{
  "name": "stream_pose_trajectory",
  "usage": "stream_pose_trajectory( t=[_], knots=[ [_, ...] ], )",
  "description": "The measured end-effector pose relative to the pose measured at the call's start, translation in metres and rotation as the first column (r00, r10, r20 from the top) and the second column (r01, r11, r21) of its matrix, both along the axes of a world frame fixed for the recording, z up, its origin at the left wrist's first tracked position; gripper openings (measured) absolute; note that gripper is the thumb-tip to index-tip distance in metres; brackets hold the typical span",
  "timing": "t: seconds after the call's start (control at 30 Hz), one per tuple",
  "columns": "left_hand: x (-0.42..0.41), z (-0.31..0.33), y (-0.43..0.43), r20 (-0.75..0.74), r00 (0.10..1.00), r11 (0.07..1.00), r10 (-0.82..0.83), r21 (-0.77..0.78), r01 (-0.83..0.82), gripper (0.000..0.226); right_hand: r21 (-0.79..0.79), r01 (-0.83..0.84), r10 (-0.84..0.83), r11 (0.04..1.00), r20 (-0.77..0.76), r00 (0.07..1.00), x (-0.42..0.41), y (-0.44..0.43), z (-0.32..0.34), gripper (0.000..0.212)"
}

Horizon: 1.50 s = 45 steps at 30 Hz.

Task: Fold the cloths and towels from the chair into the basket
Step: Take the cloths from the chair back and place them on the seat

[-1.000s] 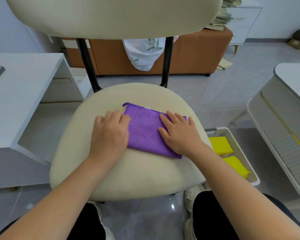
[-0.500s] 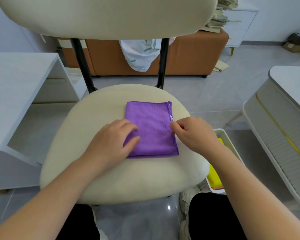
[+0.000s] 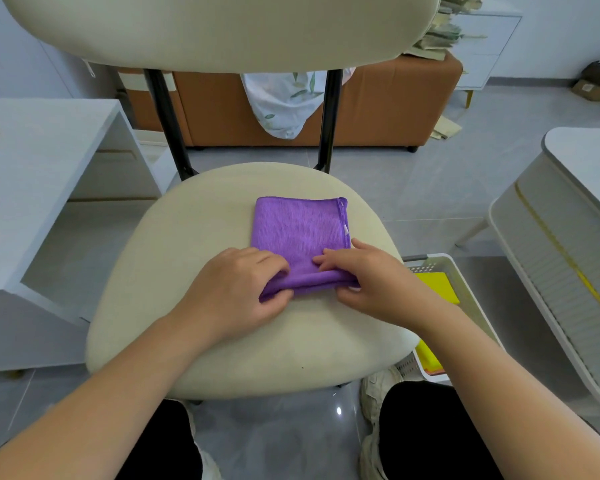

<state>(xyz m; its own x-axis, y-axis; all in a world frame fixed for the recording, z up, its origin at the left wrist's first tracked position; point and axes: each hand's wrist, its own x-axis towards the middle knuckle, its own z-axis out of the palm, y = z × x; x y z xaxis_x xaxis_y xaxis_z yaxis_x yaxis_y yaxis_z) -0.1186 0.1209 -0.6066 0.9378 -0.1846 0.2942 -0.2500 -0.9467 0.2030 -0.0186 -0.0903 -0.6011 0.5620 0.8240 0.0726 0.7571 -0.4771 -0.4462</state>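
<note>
A folded purple cloth (image 3: 298, 230) lies on the cream seat of the chair (image 3: 194, 258). My left hand (image 3: 236, 289) pinches the cloth's near left corner, and my right hand (image 3: 371, 275) pinches its near right corner. Between them the near edge is lifted and rolled up off the seat. A white basket (image 3: 465, 289) stands on the floor to the right of the chair, partly hidden by my right forearm. Folded yellow cloths (image 3: 437, 285) lie inside it.
A white desk (image 3: 39, 174) stands to the left of the chair, and a white cabinet (image 3: 565, 237) to the right. Behind the chair is an orange sofa (image 3: 378, 98) with a printed white cloth (image 3: 281, 102) draped over it. My knees and shoes sit under the seat's front edge.
The purple cloth went from a wide lie to a squarer fold. Both hands then slid to its near edge and took hold of it, lifting that edge off the seat.
</note>
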Motion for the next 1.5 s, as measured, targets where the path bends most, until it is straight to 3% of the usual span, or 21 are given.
stream_pose_trajectory(
  t=[0.1, 0.2, 0.33, 0.4, 0.47, 0.67, 0.8, 0.93, 1.13, 1.3, 1.5],
  knots=[
    [-0.001, -0.008, 0.004, -0.032, 0.999, 1.0, -0.002, -0.01, 0.001, 0.055, 0.113, 0.111, -0.101, 0.987, -0.097, 0.99, 0.0, -0.004, 0.005, 0.032],
    [0.0, -0.016, 0.015, -0.097, 0.995, 0.982, -0.02, -0.189, 0.001, 0.057, 0.231, 0.187, -0.124, 0.955, -0.26, 0.958, 0.0, -0.007, 0.012, 0.023],
    [0.002, -0.016, 0.028, -0.19, 0.979, 0.947, -0.068, -0.32, 0.004, 0.061, 0.208, 0.15, -0.052, 0.967, -0.412, 0.91, 0.003, -0.015, 0.012, 0.029],
    [0.002, -0.018, 0.028, -0.203, 0.976, 0.955, -0.08, -0.297, 0.017, 0.061, 0.082, 0.055, -0.021, 0.995, -0.374, 0.927, 0.005, -0.021, 0.006, 0.052],
    [0.001, -0.019, 0.028, -0.209, 0.973, 0.967, -0.095, -0.25, 0.041, 0.06, -0.06, -0.029, 0.014, 0.998, -0.239, 0.971, 0.006, -0.025, 0.0, 0.069],
    [-0.002, -0.019, 0.03, -0.217, 0.969, 0.967, -0.117, -0.247, 0.061, 0.06, -0.096, -0.109, 0.115, 0.989, 0.063, 0.991, 0.004, -0.024, -0.008, 0.075],
    [-0.002, -0.021, 0.03, -0.201, 0.968, 0.953, -0.151, -0.288, 0.089, 0.056, -0.1, -0.095, 0.099, 0.99, 0.032, 0.995, 0.006, -0.024, -0.011, 0.072],
    [-0.002, -0.025, 0.033, -0.178, 0.972, 0.961, -0.154, -0.258, 0.105, 0.065, 0.016, -0.029, 0.028, 0.999, 0.086, 0.996, 0.007, -0.024, -0.008, 0.054],
    [0.001, -0.029, 0.035, -0.212, 0.97, 0.967, -0.119, -0.247, 0.065, 0.065, -0.085, -0.052, 0.053, 0.995, 0.01, 0.999, 0.007, -0.025, -0.011, 0.062],
    [0.001, -0.025, 0.032, -0.207, 0.974, 0.942, -0.091, -0.336, 0.017, 0.077, -0.077, -0.07, 0.069, 0.995, -0.005, 0.998, 0.005, -0.025, -0.008, 0.074],
    [0.001, -0.024, 0.033, -0.179, 0.98, 0.96, -0.09, -0.276, 0.038, 0.079, -0.054, -0.01, 0.011, 0.999, 0.021, 1.0, 0.007, -0.023, -0.011, 0.057]
  ],
)
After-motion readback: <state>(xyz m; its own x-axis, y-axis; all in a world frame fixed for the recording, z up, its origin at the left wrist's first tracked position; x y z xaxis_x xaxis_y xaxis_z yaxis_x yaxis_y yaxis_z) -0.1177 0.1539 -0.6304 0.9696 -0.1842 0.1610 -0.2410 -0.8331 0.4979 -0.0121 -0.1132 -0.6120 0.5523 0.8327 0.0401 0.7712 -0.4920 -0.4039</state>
